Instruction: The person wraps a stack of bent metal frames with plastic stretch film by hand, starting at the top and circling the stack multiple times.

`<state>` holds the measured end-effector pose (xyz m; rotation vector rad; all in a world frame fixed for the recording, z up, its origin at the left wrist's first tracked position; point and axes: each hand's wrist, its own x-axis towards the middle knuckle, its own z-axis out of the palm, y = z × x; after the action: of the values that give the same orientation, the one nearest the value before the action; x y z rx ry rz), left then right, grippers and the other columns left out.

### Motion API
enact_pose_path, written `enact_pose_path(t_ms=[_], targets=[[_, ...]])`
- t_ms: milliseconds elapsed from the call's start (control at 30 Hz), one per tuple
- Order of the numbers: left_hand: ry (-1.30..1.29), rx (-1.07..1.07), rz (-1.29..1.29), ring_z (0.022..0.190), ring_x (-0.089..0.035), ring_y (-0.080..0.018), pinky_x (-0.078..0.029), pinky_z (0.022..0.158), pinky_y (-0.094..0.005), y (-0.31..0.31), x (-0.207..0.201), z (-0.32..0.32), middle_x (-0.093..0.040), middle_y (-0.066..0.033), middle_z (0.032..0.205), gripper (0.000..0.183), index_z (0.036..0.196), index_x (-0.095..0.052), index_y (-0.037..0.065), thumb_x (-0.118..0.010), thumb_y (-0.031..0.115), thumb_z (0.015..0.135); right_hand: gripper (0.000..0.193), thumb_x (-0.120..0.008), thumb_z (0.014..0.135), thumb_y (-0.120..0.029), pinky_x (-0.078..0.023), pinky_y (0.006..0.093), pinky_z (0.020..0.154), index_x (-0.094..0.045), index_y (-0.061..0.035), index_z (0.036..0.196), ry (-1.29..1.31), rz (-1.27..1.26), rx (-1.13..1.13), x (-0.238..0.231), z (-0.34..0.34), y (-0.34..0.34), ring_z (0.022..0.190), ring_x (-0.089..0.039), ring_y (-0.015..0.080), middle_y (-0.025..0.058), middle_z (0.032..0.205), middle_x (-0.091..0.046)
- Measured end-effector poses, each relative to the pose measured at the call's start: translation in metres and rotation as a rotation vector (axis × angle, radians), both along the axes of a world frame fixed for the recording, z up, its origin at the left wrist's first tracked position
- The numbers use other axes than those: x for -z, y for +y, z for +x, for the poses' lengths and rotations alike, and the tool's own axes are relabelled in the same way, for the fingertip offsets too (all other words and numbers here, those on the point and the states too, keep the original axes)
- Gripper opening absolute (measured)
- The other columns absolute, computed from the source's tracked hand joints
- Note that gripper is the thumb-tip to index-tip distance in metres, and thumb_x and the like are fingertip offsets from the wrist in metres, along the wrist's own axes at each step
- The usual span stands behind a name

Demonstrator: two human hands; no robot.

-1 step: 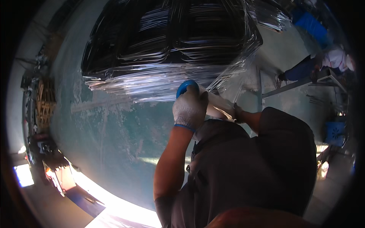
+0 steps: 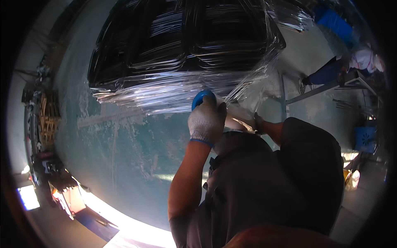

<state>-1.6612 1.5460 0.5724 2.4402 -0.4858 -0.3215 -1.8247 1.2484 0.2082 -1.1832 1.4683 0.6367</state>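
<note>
My left hand (image 2: 205, 122), in a white knit glove with a blue cuff, is wrapped round the blue end piece (image 2: 202, 97) of a stretch film roll (image 2: 240, 115). The roll lies slanted in front of my body. At its other end is my right hand (image 2: 259, 123), small in view and partly hidden, its fingers closed round that end. Clear film runs from the roll toward a large stack of black, rounded-edge items (image 2: 165, 45). Layers of shiny film (image 2: 153, 91) wrap the near side of this stack, close beyond my left hand.
A metal frame (image 2: 310, 95) stands at the right, where another person (image 2: 331, 70) bends over. Blue containers (image 2: 335, 22) and a blue crate (image 2: 365, 139) are on the right. Wooden pallets (image 2: 49, 113) line the left wall. Green worn floor (image 2: 124, 153) lies beneath.
The view has shifted very slightly. Both hands keep the same hold on the stretch film roll.
</note>
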Motion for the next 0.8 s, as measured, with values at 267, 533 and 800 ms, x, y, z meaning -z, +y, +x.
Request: enact_pose_path(t_ms=[267,533,800], targets=[[0.096,0.189,0.018,0.092,-0.073,-0.0484,-0.058,0.082,-0.057,0.116,-0.016,0.076,-0.076,-0.0257,0.098,0.038,0.116,-0.061,0.002,-0.063,0.038,0.102,0.08,-0.032,0.097,-0.091,-0.049,0.0529,0.093,-0.064,-0.029,0.136,0.105,-0.019,0.081,0.008,0.008,0.127,0.112,-0.063,0.0213,-0.0012,0.126,-0.07],[0.143,0.357,0.014,0.09,-0.076,-0.0433,-0.06,0.083,-0.0532,0.252,-0.008,0.179,-0.077,-0.0243,0.093,0.04,0.115,-0.062,-0.003,-0.065,0.036,0.103,0.081,-0.023,0.105,-0.08,-0.06,0.053,0.087,-0.061,-0.0198,0.144,0.082,0.044,0.192,-0.027,0.069,0.31,0.114,-0.071,0.0269,0.0054,0.129,-0.074],[0.091,0.503,-0.009,0.087,-0.076,-0.0434,-0.06,0.08,-0.054,0.4,-0.027,0.279,-0.077,-0.0233,0.088,0.034,0.108,-0.065,-0.002,-0.066,0.032,0.101,0.082,-0.02,0.108,-0.076,-0.064,0.0513,0.079,-0.061,-0.0143,0.144,-0.098,0.131,0.501,-0.041,0.138,0.528,0.102,-0.076,0.0295,0.0076,0.118,-0.077]])
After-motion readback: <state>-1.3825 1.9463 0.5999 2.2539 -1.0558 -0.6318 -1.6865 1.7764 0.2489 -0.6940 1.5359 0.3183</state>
